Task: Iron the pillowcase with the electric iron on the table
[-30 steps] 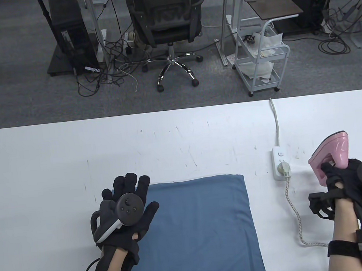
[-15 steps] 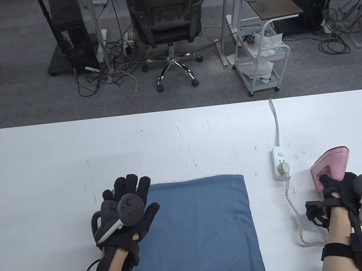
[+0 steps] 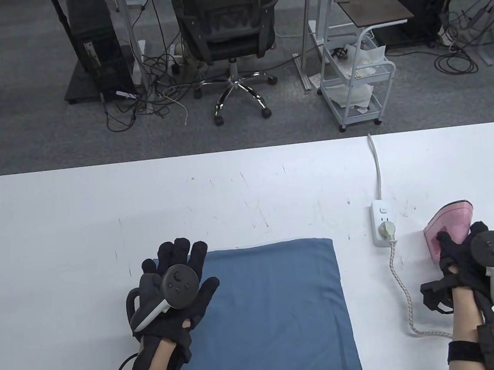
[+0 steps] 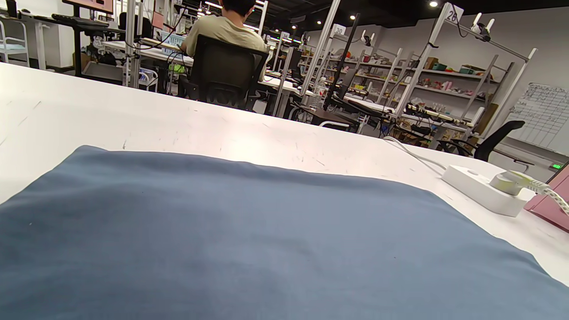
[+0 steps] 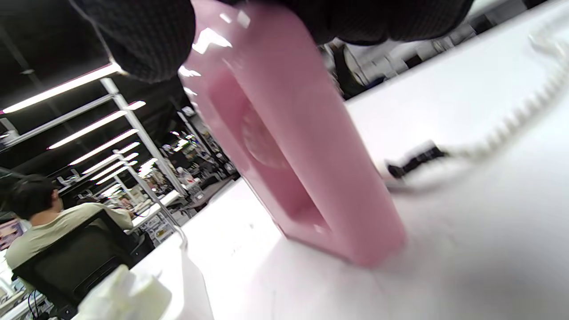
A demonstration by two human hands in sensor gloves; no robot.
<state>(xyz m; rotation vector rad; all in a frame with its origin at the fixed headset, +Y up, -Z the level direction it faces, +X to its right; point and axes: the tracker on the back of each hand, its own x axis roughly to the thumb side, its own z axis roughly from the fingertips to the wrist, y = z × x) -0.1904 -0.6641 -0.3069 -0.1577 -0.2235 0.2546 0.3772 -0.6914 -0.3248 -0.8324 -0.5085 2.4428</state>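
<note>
One blue pillowcase [image 3: 272,313] lay flat on the white bench [image 3: 58,220], near its front edge and a little left of the middle. It was a plain, even blue rectangle, smooth across the part in view, with a soft rounded far edge; its near end ran out of the table view. From the left wrist view its surface [image 4: 249,240] filled the foreground, with faint rises but no sharp creases.

The left hand [image 3: 175,283] rested on the pillowcase's far left corner, fingers straight and spread, some of them reaching past the cloth onto the bench.

One pink electric iron [image 3: 450,228] stood at the right side of the bench, well apart from the pillowcase. The right hand [image 3: 472,255] gripped it, gloved fingers curled round its pink body [image 5: 284,146]; in the right wrist view, which was blurred, its lower end met the bench.

One white power strip [image 3: 381,224] lay between pillowcase and iron, with one plug in it and a braided cord [image 3: 403,292] trailing toward the front edge. There were two hands, each with one tracker on its back.
</note>
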